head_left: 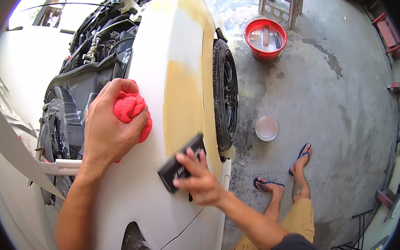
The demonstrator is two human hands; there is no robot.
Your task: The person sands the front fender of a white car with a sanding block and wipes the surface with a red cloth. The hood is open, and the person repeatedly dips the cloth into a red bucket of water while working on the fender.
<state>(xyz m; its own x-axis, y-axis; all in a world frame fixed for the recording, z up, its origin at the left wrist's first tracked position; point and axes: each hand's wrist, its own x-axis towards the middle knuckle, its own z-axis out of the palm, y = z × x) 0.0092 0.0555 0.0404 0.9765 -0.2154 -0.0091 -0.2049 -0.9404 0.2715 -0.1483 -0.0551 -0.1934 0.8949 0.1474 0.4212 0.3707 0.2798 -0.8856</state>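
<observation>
Cloth point(130, 107) in left grip point(109, 126), block point(170, 169) in right grip point(203, 186)

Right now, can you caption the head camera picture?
Left hand grips red cloth, right hand holds black block over a car fender.

Bright daylight with burnt-out highlights and local blur

Strong daylight reaches in from the upper left, where the background burns out to white. The pale fender point(152, 50) loses detail in glare, and the concrete floor point(314, 110) brightens sharply toward the top. Deep shadow darkens parts of the engine bay point(106, 37). Blur softens the right grip point(203, 184) and black block point(170, 175); the red cloth point(128, 108) looks crisper. Fisheye distortion curves edges near the dark, blue-fringed rim.
</observation>
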